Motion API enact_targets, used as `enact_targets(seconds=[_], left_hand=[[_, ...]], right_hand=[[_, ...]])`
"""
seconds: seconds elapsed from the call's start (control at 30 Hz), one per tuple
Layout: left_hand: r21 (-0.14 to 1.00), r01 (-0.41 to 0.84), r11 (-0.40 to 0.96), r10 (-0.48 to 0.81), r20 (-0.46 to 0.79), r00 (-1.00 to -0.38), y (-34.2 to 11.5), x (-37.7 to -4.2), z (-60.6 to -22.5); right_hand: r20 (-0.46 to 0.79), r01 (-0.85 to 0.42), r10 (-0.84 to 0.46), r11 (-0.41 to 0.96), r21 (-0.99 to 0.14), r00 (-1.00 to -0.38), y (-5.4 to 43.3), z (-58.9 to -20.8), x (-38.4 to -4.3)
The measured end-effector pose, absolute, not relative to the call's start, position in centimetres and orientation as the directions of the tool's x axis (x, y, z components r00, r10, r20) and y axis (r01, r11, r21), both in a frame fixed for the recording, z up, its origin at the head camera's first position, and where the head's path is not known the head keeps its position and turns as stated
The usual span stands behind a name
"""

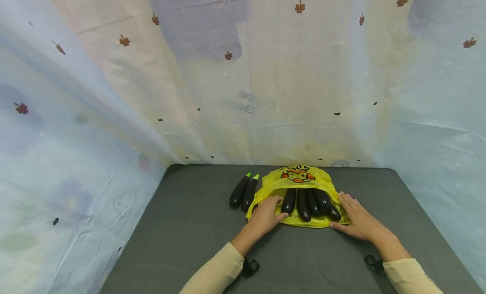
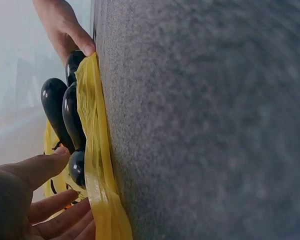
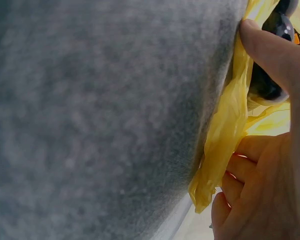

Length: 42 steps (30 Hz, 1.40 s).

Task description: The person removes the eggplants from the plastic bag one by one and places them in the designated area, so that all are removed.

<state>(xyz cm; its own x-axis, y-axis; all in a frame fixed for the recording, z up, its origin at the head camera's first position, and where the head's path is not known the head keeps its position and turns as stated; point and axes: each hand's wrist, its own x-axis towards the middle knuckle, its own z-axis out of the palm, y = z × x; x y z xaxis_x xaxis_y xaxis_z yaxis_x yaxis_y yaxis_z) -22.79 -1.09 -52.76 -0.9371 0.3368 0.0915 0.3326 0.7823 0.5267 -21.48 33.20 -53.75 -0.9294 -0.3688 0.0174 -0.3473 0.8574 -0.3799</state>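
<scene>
Eggplants (image 1: pixel 303 205) lay inside an open yellow bag (image 1: pixel 322 182).
From the head view, the bag sat on the grey table (image 1: pixel 197 230), two more eggplants (image 1: pixel 249 194) just beside it; the left hand (image 1: pixel 263 216) spread its fingers at the mouth, the right hand (image 1: pixel 358 220) lay with straight fingers against the other side. By the left wrist view, the skins shone: likely firm, slippery, easily bruised, best cradled mid-length. By the right wrist view, thumb and fingers stood apart at crinkled film, probably light, limp and tearable, better gathered by a broad fold.
</scene>
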Motion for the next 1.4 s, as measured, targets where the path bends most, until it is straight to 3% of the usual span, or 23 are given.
enact_targets(seconds=[1.4], left_hand=[[0.512, 0.305, 0.803, 0.317, 0.067, -0.946, -0.3, -23.7, -53.2]], right_hand=[[0.027, -0.353, -0.369, 0.859, -0.37, -0.929, 33.4, -54.2, -21.5]])
